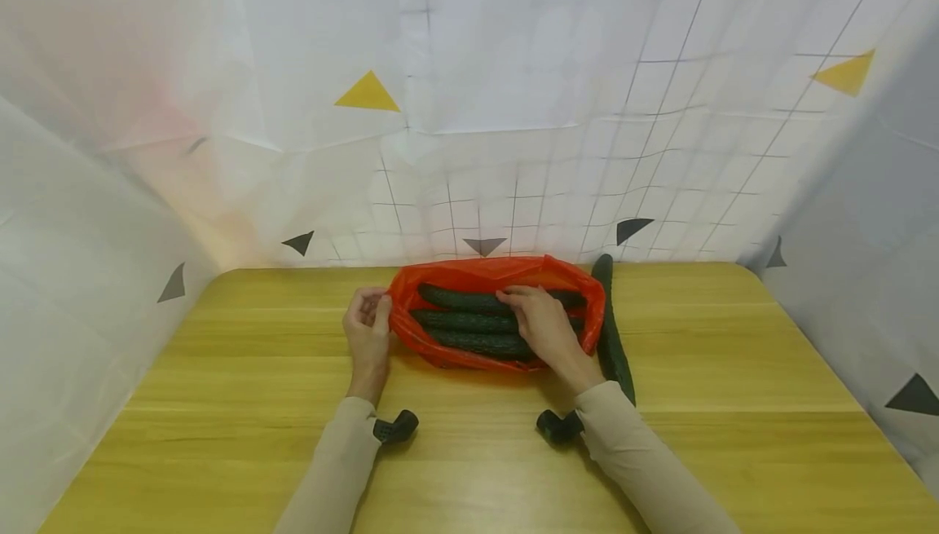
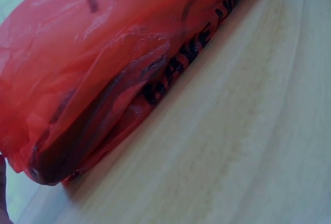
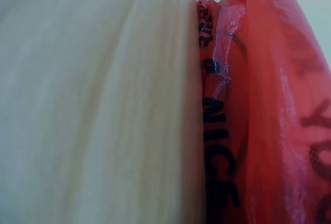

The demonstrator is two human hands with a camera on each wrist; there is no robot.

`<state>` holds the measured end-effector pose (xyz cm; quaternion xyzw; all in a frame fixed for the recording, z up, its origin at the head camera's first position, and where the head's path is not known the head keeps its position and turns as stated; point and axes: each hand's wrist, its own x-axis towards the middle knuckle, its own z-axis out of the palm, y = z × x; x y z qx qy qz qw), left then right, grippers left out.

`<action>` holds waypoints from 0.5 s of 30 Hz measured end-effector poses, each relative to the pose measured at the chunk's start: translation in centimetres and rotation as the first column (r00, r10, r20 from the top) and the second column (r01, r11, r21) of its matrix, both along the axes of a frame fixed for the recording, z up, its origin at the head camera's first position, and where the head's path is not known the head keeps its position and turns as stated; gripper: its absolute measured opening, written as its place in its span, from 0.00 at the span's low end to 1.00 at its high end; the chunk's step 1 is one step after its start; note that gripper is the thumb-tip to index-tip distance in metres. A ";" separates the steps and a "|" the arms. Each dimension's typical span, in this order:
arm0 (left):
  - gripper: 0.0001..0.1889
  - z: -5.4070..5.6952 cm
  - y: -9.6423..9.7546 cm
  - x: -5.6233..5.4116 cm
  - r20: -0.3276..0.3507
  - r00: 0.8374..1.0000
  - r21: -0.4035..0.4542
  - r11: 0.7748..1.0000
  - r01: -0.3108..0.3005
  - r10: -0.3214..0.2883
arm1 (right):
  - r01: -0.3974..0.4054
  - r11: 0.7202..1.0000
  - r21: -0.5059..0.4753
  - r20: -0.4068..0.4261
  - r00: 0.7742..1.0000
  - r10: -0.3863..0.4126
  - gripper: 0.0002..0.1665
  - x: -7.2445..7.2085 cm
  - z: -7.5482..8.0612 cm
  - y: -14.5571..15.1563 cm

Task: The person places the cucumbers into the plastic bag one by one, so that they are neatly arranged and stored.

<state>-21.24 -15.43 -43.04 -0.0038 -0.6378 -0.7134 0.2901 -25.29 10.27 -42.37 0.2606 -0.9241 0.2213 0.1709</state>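
A red plastic bag (image 1: 414, 346) lies on the table with its mouth spread wide. Inside it, several dark green cucumbers (image 1: 477, 344) lie side by side. My left hand (image 1: 367, 326) pinches the bag's left rim between thumb and fingers. Over the bag's right half reaches my right hand (image 1: 546, 324), its fingertips at the rearmost cucumber (image 1: 455, 298); I cannot tell whether they grip it. One more cucumber (image 1: 614, 342) lies outside, along the bag's right end. Black lettering shows on the bag's side (image 2: 119, 43) in the left wrist view.
The wooden table (image 1: 734, 355) extends around the bag. White sheets (image 1: 499, 191) with grid lines and triangular marks stand behind it and at both sides. A black wrist device (image 1: 396, 426) sits at the left cuff, another wrist device (image 1: 559, 426) at the right.
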 end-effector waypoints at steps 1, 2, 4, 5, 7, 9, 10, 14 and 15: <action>0.11 0.0 0.0 0.0 -0.003 1.000 0.001 1.000 0.000 0.000 | -0.004 1.000 0.016 0.000 1.000 0.004 0.20 0.1 0.0 0.0; 0.11 0.0 0.0 0.0 -0.005 1.000 0.002 1.000 0.001 -0.001 | -0.008 1.000 0.029 0.000 1.000 0.008 0.20 0.1 -0.1 0.0; 0.11 -0.1 0.0 -0.1 -0.012 1.000 0.014 1.000 0.007 -0.007 | -0.020 0.999 0.051 0.002 1.000 0.020 0.21 0.2 -0.1 0.0; 0.11 -0.1 0.0 -0.1 -0.015 1.000 0.018 1.000 0.008 -0.008 | -0.024 0.998 0.057 0.003 1.000 0.023 0.21 0.2 -0.1 0.0; 0.11 -0.1 0.0 -0.1 -0.020 1.000 0.020 1.000 0.009 -0.009 | -0.023 0.998 0.050 0.015 1.000 0.022 0.22 0.3 -0.1 0.1; 0.11 -0.1 0.0 -0.1 -0.020 1.000 0.017 1.000 0.010 -0.010 | -0.023 0.999 0.036 0.027 0.999 0.022 0.21 0.4 0.0 0.1; 0.11 -0.1 0.0 -0.1 -0.021 1.000 0.012 1.000 0.006 -0.006 | -0.023 0.999 0.029 0.032 0.999 0.022 0.21 0.4 0.0 0.1; 0.11 -0.1 0.1 -0.1 -0.024 1.000 0.006 1.000 0.002 -0.001 | -0.028 1.000 0.006 0.047 0.998 0.028 0.19 0.6 0.0 0.1; 0.11 -0.1 0.1 -0.1 -0.026 1.000 0.004 1.000 0.000 0.000 | -0.030 1.000 0.001 0.053 0.998 0.030 0.19 0.6 -0.1 0.1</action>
